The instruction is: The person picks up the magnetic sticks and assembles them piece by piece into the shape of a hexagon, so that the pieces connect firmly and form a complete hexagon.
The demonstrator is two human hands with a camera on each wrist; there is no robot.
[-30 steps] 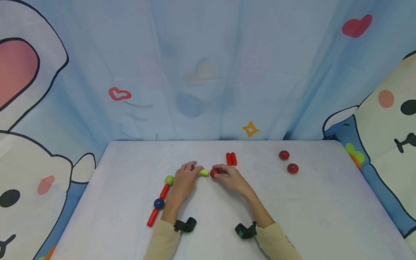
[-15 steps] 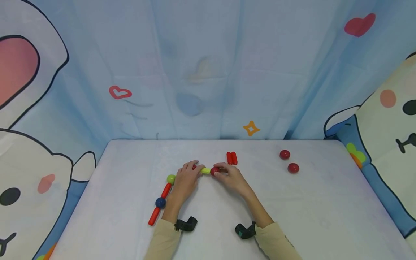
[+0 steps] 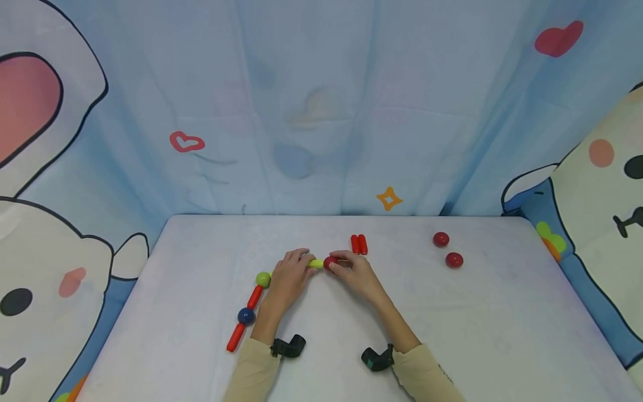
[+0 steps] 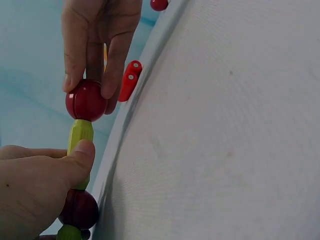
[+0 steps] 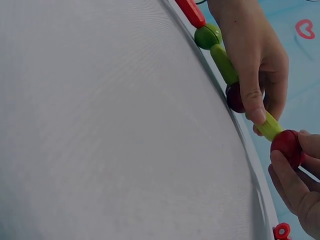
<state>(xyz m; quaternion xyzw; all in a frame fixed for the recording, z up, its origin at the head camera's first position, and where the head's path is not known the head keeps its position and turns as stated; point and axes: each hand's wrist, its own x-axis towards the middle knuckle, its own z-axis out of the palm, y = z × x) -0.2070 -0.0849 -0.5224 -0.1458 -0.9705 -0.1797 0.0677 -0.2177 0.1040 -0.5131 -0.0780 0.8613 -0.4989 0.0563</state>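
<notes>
My left hand (image 3: 287,279) pinches a yellow-green rod (image 4: 81,131) between thumb and fingers. A red ball (image 4: 86,100) sits against that rod's far end, and the fingers of my right hand (image 3: 359,276) grip it. Behind my left hand the linked chain continues: a dark red ball (image 4: 80,209), another yellow-green rod (image 5: 224,64), a green ball (image 3: 263,280), a red rod (image 3: 254,297), a blue ball (image 3: 246,316) and a last red rod (image 3: 235,338). In the head view my left hand hides the dark red ball.
Two red rods (image 3: 359,244) lie side by side near the back edge of the white table (image 3: 452,324). Farther right are two loose red balls (image 3: 454,260). A printed blue curtain (image 3: 321,111) hangs behind the table.
A small gap between the yellow-green rod and the red ball has closed; they now meet. Both hands keep their holds, with only slight shifts of the chain.
</notes>
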